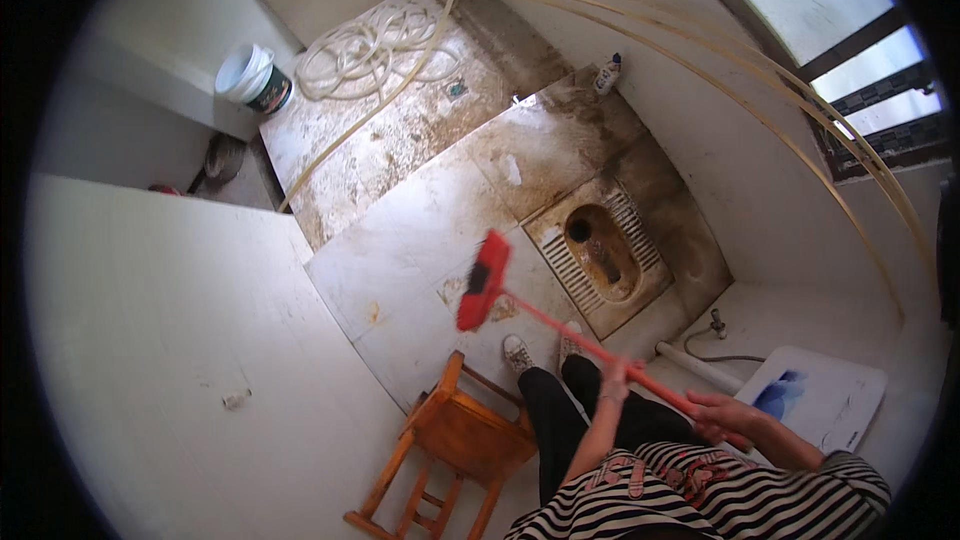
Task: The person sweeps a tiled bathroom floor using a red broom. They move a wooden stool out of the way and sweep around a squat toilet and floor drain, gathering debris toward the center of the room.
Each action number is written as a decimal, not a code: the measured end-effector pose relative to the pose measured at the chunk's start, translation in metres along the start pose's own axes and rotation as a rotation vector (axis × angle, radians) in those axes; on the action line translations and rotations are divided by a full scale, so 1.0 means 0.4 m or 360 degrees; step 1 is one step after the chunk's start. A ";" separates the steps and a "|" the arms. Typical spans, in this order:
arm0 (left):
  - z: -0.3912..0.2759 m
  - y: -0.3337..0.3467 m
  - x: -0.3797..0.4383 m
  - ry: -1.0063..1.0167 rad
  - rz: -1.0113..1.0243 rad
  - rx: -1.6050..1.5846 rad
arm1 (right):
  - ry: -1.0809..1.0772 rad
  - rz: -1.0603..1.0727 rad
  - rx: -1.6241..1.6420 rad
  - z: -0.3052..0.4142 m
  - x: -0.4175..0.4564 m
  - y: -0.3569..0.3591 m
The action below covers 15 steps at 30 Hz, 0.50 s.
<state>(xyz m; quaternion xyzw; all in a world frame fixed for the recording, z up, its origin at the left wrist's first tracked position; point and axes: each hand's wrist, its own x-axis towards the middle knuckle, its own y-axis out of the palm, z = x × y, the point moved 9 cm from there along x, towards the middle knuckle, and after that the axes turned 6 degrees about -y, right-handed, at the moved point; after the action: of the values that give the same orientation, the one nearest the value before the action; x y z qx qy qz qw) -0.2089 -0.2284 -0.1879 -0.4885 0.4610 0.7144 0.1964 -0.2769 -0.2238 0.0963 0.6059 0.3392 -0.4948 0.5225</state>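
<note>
A red floor brush with a long red handle slants across the view in front of me. My left hand is closed around the middle part of the handle. Nearer its end, my right hand grips the same handle. The red brush head is above the pale floor tiles, in front of my shoes; whether it touches them I cannot tell. To its right a squat toilet, stained brown, is set in the floor.
A wooden chair stands close by my legs. Beyond the step lie a coiled pale hose and a white bucket. A bottle stands by the wall. A white panel and a pipe are at the right.
</note>
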 end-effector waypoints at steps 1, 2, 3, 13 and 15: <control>0.028 0.085 0.007 -0.0108 0.0126 0.0028 | 0.0078 -0.0236 0.0160 -0.016 -0.043 -0.047; 0.027 0.159 0.019 -0.0129 0.0171 0.0252 | -0.0067 -0.0217 0.0143 0.004 -0.065 -0.055; 0.013 0.231 0.029 -0.0145 0.0267 0.0315 | -0.0140 -0.0315 0.0122 0.017 -0.091 -0.076; -0.352 0.268 -0.058 0.0347 0.0331 0.0312 | -0.0362 0.0320 0.0036 0.216 -0.022 -0.001; -0.520 0.163 -0.063 0.0524 0.0140 0.0232 | -0.0469 0.0471 0.0031 0.281 0.085 0.052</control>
<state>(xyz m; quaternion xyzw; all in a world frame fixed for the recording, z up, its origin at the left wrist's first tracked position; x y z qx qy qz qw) -0.1377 -0.4335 -0.1557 -0.5626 0.5584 0.5974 0.1216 -0.2754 -0.3409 0.0741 0.5751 0.1617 -0.4992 0.6276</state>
